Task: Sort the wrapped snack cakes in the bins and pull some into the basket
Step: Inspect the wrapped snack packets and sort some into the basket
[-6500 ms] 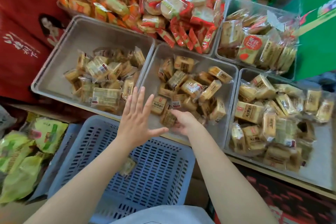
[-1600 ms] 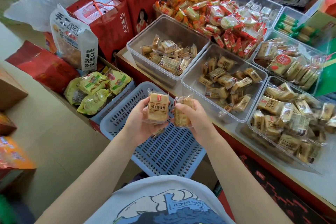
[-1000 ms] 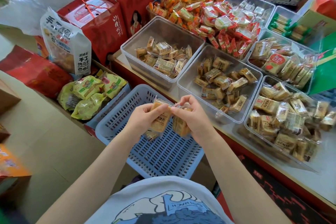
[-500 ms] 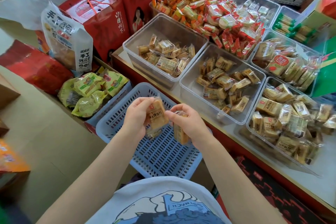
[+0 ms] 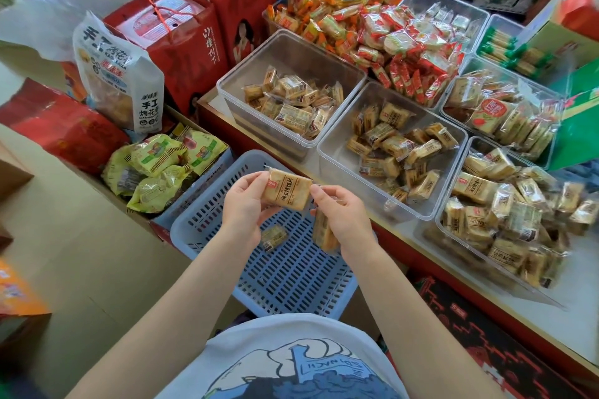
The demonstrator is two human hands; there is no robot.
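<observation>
Above the blue slotted basket [image 5: 291, 272], holding one cake [image 5: 273, 237], the left hand [image 5: 241, 208] pinches a wrapped cake [image 5: 287, 194] and the right hand [image 5: 343, 220] grips another [image 5: 322, 234], bins [image 5: 393, 152] still stocked.

The counter [image 5: 560, 311] in front of me had a pale top with a red edge. Clear plastic bins sat directly on it, side by side: one [image 5: 252, 74] at the left end with wrapped cakes, a second [image 5: 340, 155] just beside it, a third [image 5: 453, 230] heaped full to my right. Behind them stood more bins [image 5: 453, 0] of red and orange packets. On the floor [image 5: 81, 253] to my left stood a cardboard box [image 5: 152, 223] of green bags, and red gift boxes [image 5: 181, 42] behind it.
</observation>
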